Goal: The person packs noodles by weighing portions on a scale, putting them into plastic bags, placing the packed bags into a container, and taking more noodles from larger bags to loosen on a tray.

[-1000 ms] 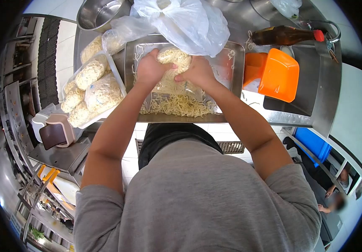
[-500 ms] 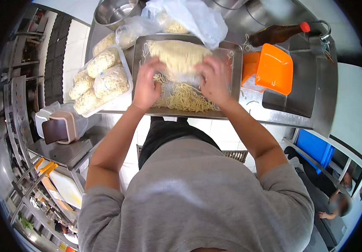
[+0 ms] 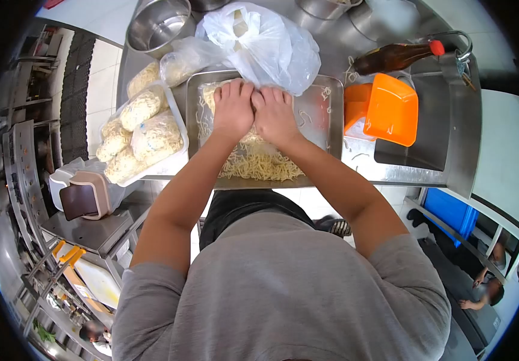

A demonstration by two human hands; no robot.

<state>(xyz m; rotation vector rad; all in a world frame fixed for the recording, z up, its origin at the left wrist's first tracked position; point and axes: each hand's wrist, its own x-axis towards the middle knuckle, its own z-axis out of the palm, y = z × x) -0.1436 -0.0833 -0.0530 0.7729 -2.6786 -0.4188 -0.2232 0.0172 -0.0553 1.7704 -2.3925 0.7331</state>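
My left hand (image 3: 233, 108) and my right hand (image 3: 275, 114) lie side by side, fingers curled down over a bundle of pale noodles (image 3: 209, 96). Most of that bundle is hidden beneath them. It lies in the back half of a shallow metal tray (image 3: 325, 141), close to a white plastic bag (image 3: 268, 45). A loose heap of noodles (image 3: 262, 168) covers the tray's front, nearer my body. Stray strands stick to the tray on both sides.
Left of the tray, a white container (image 3: 183, 123) holds several bags of noodles (image 3: 157, 133). On the right are orange plastic baskets (image 3: 392, 111), a dark bottle with a red cap (image 3: 392, 58) and a sink (image 3: 413, 153). Metal pots (image 3: 160, 27) stand behind. Other people are in the background.
My hands have come together from the two ends of the noodle bundle and now press on its middle. The white bag has settled lower, and the tray sits slightly nearer my body.
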